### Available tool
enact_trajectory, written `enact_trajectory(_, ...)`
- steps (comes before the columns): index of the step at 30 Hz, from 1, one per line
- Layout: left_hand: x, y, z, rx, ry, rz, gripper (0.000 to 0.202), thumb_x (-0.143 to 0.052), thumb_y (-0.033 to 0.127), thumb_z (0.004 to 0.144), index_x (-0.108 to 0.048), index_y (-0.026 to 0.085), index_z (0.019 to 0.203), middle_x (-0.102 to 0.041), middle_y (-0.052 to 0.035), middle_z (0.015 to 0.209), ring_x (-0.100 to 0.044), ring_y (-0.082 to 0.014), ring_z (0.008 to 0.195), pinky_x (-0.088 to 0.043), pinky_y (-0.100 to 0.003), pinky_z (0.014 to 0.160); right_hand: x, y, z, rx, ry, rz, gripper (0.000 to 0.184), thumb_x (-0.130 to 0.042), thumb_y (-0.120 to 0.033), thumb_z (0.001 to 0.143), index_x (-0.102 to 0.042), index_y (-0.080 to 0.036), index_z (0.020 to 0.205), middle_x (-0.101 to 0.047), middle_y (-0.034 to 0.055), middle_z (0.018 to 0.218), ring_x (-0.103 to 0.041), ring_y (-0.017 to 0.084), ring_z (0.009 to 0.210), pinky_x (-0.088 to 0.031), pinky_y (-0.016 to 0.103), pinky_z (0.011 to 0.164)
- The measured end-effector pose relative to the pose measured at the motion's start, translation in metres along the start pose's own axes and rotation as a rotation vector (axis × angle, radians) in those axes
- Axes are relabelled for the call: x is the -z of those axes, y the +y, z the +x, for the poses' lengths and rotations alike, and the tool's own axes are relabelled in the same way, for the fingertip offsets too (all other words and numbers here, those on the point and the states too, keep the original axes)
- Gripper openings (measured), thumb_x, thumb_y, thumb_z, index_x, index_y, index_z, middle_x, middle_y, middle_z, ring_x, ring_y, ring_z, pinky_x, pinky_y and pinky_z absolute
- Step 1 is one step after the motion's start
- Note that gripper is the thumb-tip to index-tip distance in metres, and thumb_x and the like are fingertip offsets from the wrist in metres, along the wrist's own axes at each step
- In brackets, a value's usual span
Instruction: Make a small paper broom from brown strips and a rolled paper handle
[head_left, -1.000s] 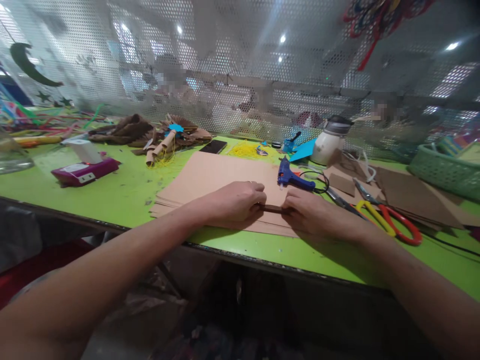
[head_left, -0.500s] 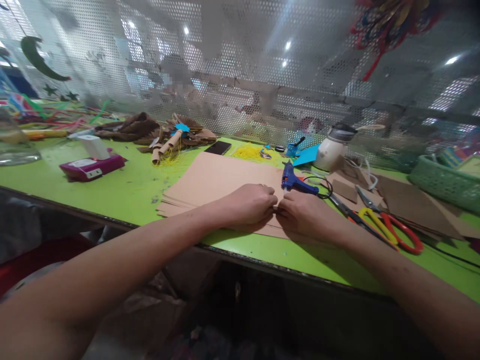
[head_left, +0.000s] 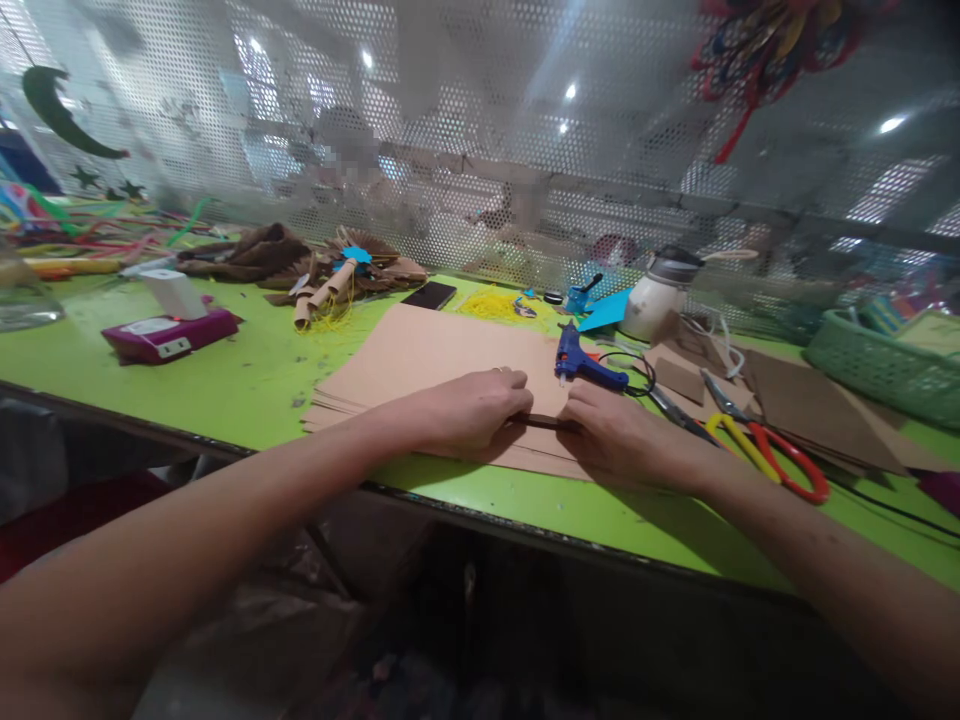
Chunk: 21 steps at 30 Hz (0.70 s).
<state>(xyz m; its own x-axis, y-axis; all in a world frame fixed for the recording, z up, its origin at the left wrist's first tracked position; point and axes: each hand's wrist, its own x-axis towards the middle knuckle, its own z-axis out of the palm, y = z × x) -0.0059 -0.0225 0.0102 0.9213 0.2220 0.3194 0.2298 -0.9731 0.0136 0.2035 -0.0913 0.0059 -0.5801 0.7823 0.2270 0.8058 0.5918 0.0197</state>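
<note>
A narrow dark brown strip (head_left: 546,422) is held between the two hands near the front edge of the green bench (head_left: 247,385), on top of a stack of tan paper sheets (head_left: 427,350). Its long axis runs left to right, almost level and roughly parallel to the bench edge. Only the short middle part is seen; each end is hidden under fingers. The left hand (head_left: 469,408) is laid knuckles-up at the strip's left end, its grip drawn in narrow on that end. The right hand (head_left: 626,440) is set the same way at the right end, its grip likewise closed on the strip. The strip thus lies directly between the two grips, and neither hand can be called the nearer, since both are touching it. Just beyond the right hand a blue glue gun (head_left: 581,362) is lying, nozzle towards the sheets. Scissors with red and yellow handles (head_left: 765,450) are lying further right, apart from both hands.
</note>
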Motion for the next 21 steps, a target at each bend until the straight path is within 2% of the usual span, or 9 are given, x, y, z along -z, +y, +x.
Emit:
enact_trajectory(9,0.007,-0.004,-0.005,-0.011,-0.034,-0.024,0.017,-0.045,0.015,0.08,-0.061,0.016,0.075,-0.053,-0.0053,0.074,-0.05,-0.0148,0.068,-0.038,-0.027,0.063,0.004,-0.003,0.002,-0.031,-0.024,-0.096,0.008,-0.049,-0.02,0.081,-0.056,-0.018,0.077,-0.055,0.0052,0.078,-0.048,0.016,0.072,-0.033,0.027,0.06)
enact_trajectory(16,-0.003,0.002,0.007,0.03,-0.012,0.185,0.019,-0.044,0.021,0.078,-0.059,0.015,0.069,-0.055,-0.007,0.069,-0.052,-0.0178,0.063,-0.039,-0.031,0.06,0.005,-0.018,0.024,-0.104,-0.144,-0.367,0.025,-0.043,-0.023,0.083,-0.06,-0.015,0.066,-0.061,0.0094,0.067,-0.055,0.019,0.063,-0.032,0.03,0.057)
enact_trajectory(21,-0.01,0.001,0.011,0.05,0.005,0.185,0.017,-0.044,0.021,0.078,-0.059,0.014,0.074,-0.057,-0.0079,0.071,-0.054,-0.0179,0.064,-0.04,-0.031,0.06,-0.002,-0.022,0.037,-0.103,-0.167,-0.364,0.025,-0.043,-0.025,0.083,-0.063,-0.014,0.074,-0.064,0.0099,0.071,-0.058,0.019,0.067,-0.032,0.029,0.057)
